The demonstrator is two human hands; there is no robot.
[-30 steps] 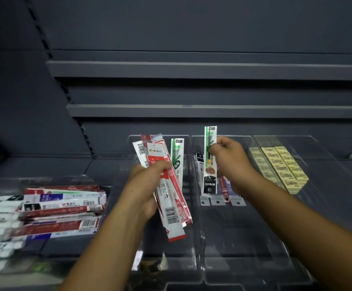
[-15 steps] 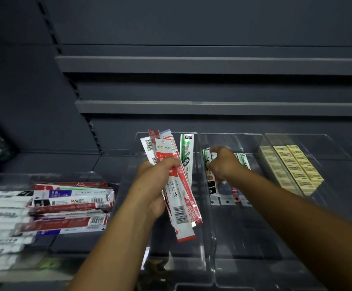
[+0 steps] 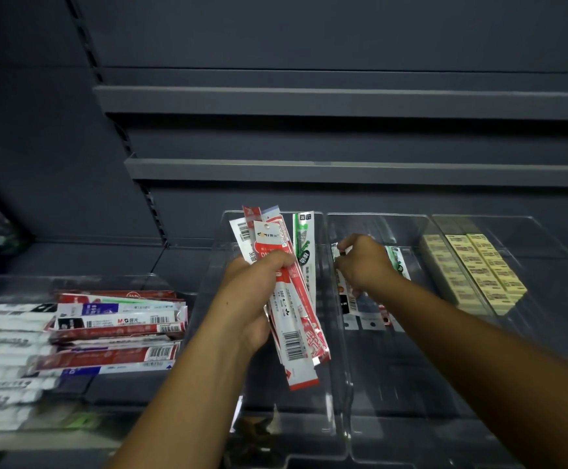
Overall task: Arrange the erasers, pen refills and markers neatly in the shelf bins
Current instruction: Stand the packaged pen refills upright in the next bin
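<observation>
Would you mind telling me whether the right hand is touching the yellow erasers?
Apart. The head view shows the right hand on refill packs in the middle bin; the yellow erasers lie in the next bin, a visible gap away.

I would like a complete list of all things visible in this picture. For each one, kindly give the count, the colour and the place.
held packets: several, mostly red-white, one green-white, above the second bin
binned packets: a few, white-green-black, in the third bin
stacked packets: many, red, white, blue, in the left bin
white items: several, white, far left, too blurred to name
erasers: many, pale yellow, in rows, right bin
clear bins: at least four, transparent, side by side
shelf rails: two, grey, on the dark back wall
left hand: one, grips the held packets
right hand: one, fingers curled on the binned packets
</observation>
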